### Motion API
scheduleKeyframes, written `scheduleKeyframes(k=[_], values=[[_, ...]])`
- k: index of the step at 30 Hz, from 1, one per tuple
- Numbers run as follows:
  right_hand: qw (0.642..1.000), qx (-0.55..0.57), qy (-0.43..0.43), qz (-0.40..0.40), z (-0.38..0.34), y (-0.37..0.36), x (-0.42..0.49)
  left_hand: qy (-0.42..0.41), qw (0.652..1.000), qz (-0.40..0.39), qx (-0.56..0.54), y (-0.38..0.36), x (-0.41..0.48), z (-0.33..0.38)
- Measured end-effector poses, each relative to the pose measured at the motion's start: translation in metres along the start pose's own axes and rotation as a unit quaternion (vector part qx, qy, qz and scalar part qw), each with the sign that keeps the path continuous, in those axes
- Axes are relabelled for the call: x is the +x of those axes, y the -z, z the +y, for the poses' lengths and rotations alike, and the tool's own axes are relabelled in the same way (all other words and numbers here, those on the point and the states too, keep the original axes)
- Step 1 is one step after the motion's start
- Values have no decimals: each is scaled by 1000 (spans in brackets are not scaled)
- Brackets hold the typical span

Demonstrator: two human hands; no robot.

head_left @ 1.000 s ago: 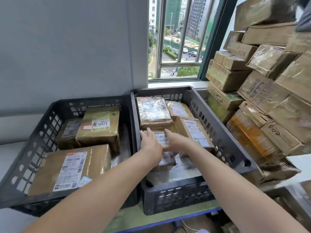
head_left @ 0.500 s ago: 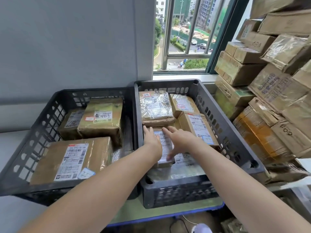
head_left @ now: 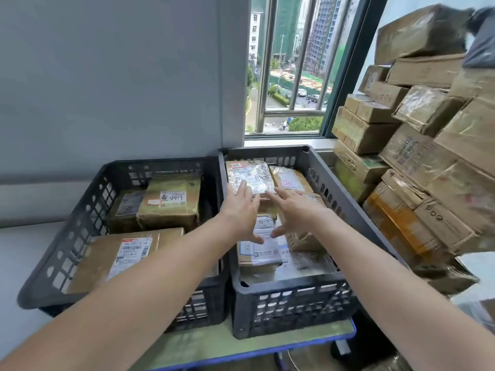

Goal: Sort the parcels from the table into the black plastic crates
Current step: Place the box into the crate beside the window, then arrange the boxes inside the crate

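Film-wrapped parcel (head_left: 251,173), glossy over brown card and white label, lay at the back of the right black crate (head_left: 289,301), left hand (head_left: 242,210) and right hand (head_left: 294,211) at its near edge, fingers straight, grasping nothing.

Green blue-edged table (head_left: 203,346) carries two black crates (head_left: 292,306), side by side

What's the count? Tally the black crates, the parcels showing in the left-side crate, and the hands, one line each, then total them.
Black crates: 2 (left crate, right crate)
Parcels showing in the left crate: 3 (dark parcel, olive parcel, large brown parcel)
Hands: 2 (left hand, right hand)
Total: 7
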State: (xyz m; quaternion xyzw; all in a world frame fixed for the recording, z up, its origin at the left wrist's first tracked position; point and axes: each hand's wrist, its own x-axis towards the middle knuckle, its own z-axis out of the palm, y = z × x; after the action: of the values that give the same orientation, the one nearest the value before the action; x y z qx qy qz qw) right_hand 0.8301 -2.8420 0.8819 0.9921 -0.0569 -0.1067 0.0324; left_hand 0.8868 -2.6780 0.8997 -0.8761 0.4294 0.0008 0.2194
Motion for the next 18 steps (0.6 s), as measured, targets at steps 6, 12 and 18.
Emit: scheduleKeyframes(k=[6, 12, 18], values=[[997, -28, -1, 72, -68, 57, 7, 62, 996, 53, -23, -11, -47, -68], [988, -47, 48, 140, -209, 105, 29, 161, 982, 88, -40, -62, -146, -192], [976, -61, 135, 157, -394, 118, 54, 240, 966, 82, -51, -140, -281, -303]])
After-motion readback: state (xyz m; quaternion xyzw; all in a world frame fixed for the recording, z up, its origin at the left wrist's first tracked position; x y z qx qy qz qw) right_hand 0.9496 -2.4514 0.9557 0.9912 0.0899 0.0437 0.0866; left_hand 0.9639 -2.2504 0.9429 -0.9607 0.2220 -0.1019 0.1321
